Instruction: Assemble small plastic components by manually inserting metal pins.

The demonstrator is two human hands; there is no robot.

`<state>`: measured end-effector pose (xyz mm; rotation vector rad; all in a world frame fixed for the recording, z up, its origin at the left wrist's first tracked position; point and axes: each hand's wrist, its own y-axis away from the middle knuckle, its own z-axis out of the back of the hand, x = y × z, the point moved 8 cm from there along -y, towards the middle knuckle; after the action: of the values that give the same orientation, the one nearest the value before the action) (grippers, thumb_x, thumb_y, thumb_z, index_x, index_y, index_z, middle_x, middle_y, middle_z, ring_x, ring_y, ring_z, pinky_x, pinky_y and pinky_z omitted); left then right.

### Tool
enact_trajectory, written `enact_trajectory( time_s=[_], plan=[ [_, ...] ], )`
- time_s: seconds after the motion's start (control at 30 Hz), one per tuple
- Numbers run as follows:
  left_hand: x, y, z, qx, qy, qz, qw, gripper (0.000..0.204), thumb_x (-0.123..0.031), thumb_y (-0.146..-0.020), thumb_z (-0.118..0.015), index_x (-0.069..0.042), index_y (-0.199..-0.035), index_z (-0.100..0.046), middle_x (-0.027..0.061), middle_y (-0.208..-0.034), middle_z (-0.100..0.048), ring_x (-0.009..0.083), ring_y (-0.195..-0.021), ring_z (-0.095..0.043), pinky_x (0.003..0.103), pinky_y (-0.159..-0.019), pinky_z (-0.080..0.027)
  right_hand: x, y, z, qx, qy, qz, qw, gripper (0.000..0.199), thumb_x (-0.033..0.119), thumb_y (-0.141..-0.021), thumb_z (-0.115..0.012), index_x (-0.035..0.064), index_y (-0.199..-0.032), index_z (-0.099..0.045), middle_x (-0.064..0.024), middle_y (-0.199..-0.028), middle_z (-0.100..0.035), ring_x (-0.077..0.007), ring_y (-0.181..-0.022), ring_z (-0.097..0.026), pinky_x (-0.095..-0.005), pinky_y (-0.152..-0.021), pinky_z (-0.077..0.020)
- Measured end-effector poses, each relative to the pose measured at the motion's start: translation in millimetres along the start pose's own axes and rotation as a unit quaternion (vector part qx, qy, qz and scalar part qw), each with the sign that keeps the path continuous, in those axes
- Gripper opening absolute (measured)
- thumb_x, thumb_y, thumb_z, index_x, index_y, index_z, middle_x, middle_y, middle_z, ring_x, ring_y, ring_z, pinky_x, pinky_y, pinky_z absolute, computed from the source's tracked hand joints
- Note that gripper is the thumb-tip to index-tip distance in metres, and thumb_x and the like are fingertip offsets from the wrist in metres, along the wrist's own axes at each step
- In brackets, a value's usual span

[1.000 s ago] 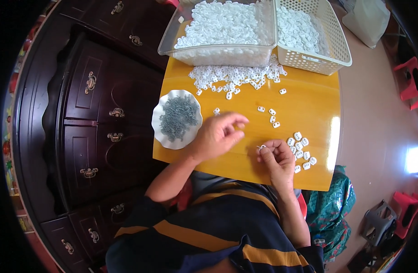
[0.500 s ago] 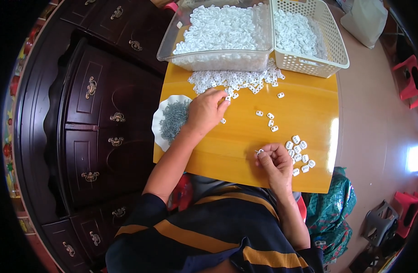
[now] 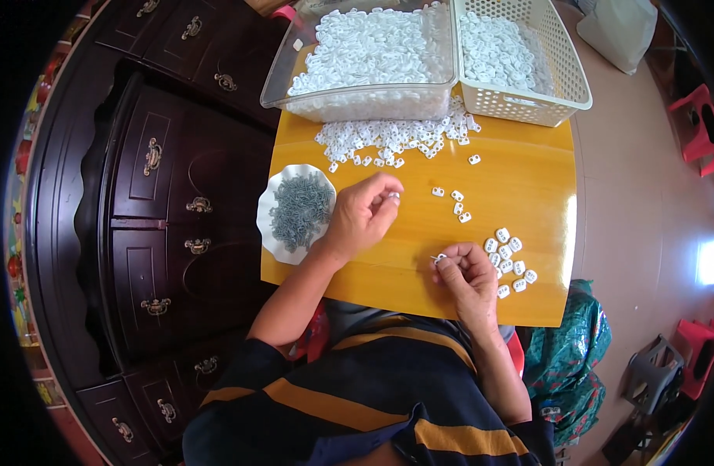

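My left hand (image 3: 362,216) hovers over the middle of the yellow table, fingertips pinched on a small white plastic piece (image 3: 394,196) that barely shows. Near the front edge, my right hand (image 3: 467,286) is closed, with thumb and fingers gripping another small white piece (image 3: 441,258); a thin pin or screw pokes out of it to the left. Beside that hand lies a cluster of rounded white tags (image 3: 506,266) with dark marks. Left of my left hand, a white scalloped dish (image 3: 268,237) holds many grey screws (image 3: 300,208).
Loose white two-holed pieces (image 3: 388,140) spread before a clear plastic bin (image 3: 357,105) full of white parts. A cream perforated basket (image 3: 563,70) stands right of it. Several white pieces (image 3: 458,208) lie mid-table. Dark wooden drawers (image 3: 151,256) flank the left side.
My left hand has drawn back from the loose pile toward me, a small white piece now between its fingertips. My right hand keeps its grip in nearly the same place.
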<state>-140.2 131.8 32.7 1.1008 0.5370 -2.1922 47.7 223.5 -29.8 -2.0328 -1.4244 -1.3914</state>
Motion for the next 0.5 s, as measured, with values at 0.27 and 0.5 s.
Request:
enact_trajectory(
  time_s=[0.27,0.5],
  plan=[
    [-13.5,23.8,-18.9,0.075,0.08,-0.022,0.994,0.014,0.002,-0.09,-0.07,0.001,-0.105,-0.07,0.0038,-0.086,-0.07,0.0082,-0.072,-0.063,0.023,-0.066,-0.051,-1.6,0.3,0.6,-0.004,-0.001,-0.009,1.0,0.007,0.002,-0.1,-0.062,-0.0004,-0.106,-0.058,-0.0036,-0.09,-0.069,-0.0062,-0.076,-0.061,-0.0198,-0.069,-0.0487],
    [-24.4,28.9,-21.1,0.065,0.035,-0.093,0.993,0.007,-0.003,-0.093,-0.07,0.0,-0.099,-0.068,0.0037,-0.082,-0.068,0.0084,-0.063,-0.06,0.026,-0.057,-0.048,-1.0,1.0,-0.9,-0.009,-0.003,-0.008,1.0,0.008,0.003,-0.1,-0.062,-0.0006,-0.107,-0.059,-0.0036,-0.089,-0.069,-0.0065,-0.075,-0.061,-0.0198,-0.069,-0.049]
  ],
)
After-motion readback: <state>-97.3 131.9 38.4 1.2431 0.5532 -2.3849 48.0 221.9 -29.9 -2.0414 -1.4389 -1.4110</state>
